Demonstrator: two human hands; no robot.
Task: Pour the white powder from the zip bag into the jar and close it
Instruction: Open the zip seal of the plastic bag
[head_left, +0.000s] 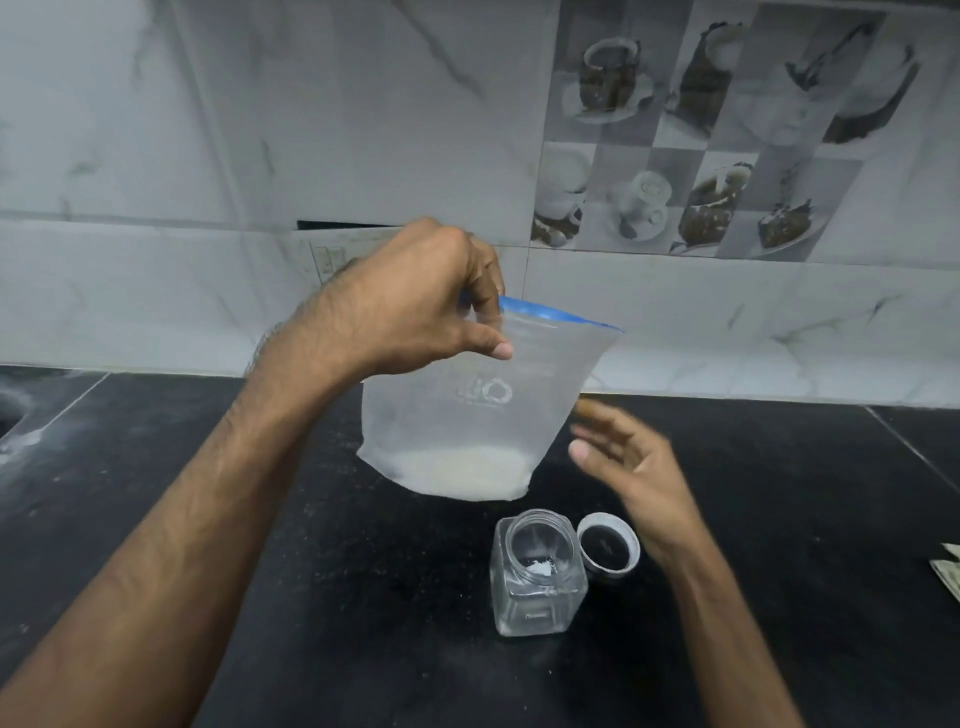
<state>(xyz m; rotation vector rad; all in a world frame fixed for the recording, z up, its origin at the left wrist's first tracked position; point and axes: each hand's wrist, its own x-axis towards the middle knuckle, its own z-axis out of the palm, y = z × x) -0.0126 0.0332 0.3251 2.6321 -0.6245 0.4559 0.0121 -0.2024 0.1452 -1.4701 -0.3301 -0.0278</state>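
A: Far left edge?
B: Rim of a sunken sink (13, 415), cut off by the frame, with pale dust around it. From there a black speckled stone counter (311, 597) runs right.
A: Hands?
B: Left hand (415, 306) is raised over the counter. Thumb and fingers pinch the top left corner of a clear plastic zip bag with a blue seal strip (467, 410). The bag hangs upright in the air, white powder (467, 475) settled along its bottom. Whether the seal is open or closed, cannot tell.
A: Under it?
B: Clear square glass jar (537, 577), upright on the counter, mouth open, just below and right of the bag's bottom edge. Small white clump inside. Round black lid with a silver rim (608, 545) lies just beside the jar on its right; touching or not, cannot tell.
A: Right hand?
B: Right hand (631, 467) is blurred, fingers spread loose, gripping nothing. It sits near the bag's right side, above the lid.
A: Behind, far right?
B: White marble-pattern wall tiles (208, 130); grey picture tiles of cups and desserts (701, 145) upper right. Folded paper (948, 571) at the right edge, cut off, unreadable.
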